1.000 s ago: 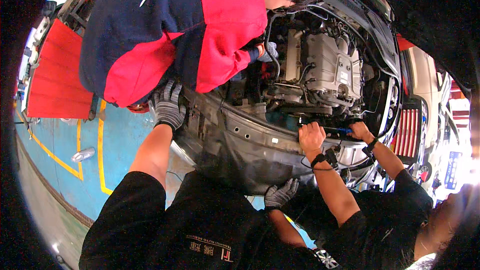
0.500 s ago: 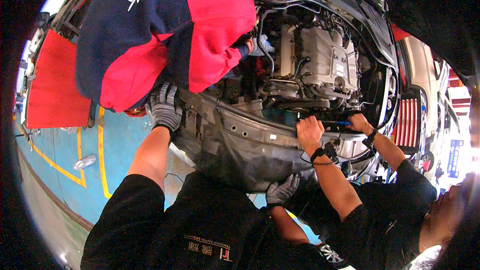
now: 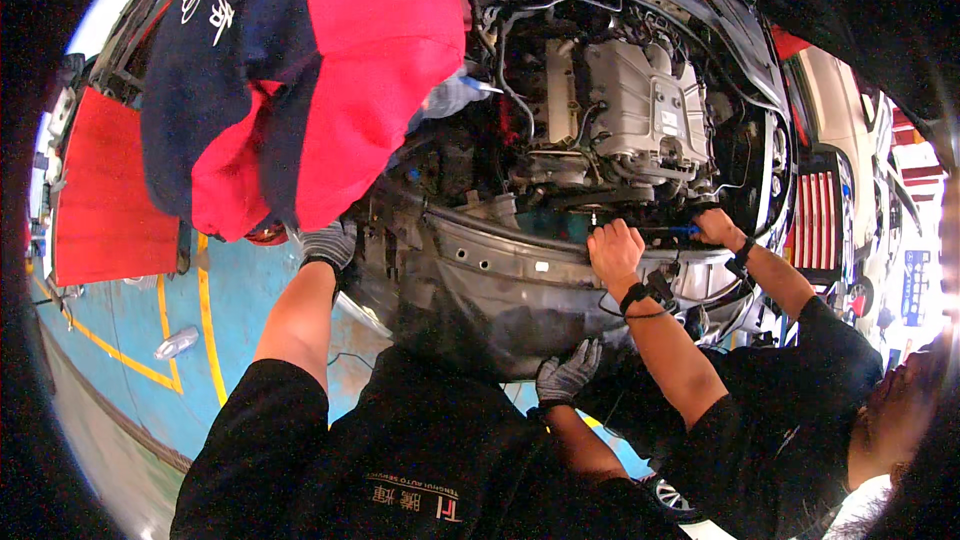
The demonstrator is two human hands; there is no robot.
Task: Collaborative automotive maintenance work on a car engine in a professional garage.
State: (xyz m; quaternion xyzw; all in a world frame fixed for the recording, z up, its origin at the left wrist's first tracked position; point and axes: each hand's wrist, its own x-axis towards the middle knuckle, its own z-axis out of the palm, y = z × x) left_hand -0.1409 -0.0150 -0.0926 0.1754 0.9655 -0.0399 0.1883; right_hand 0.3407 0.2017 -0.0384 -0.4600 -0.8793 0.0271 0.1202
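My left hand [image 3: 328, 245], in a grey striped knit glove, is at the left end of a dark front bumper cover [image 3: 470, 315]. A co-worker's red and navy jacket [image 3: 350, 70] hides part of its fingers, so its grip does not show. Against the lower front of the bumper lies my right hand [image 3: 568, 374], gloved the same way, its fingers stretched out flat. Beyond the bumper is a car's open engine bay with a grey engine [image 3: 645, 105]. At right, a co-worker's bare hands [image 3: 616, 252] hold a long tool with a blue part [image 3: 682, 231] at the bay's front edge.
The jacketed co-worker leans over the bay's left side, a gloved hand [image 3: 450, 95] inside it. A red panel [image 3: 110, 190] stands at left, above a blue floor with yellow lines [image 3: 210, 325]. A grille [image 3: 818, 225] and another vehicle [image 3: 835, 105] are at right.
The jacketed co-worker has shifted left, and the sleeve now covers part of my left hand. That co-worker's gloved hand has drawn back from the engine. My right hand stays on the bumper.
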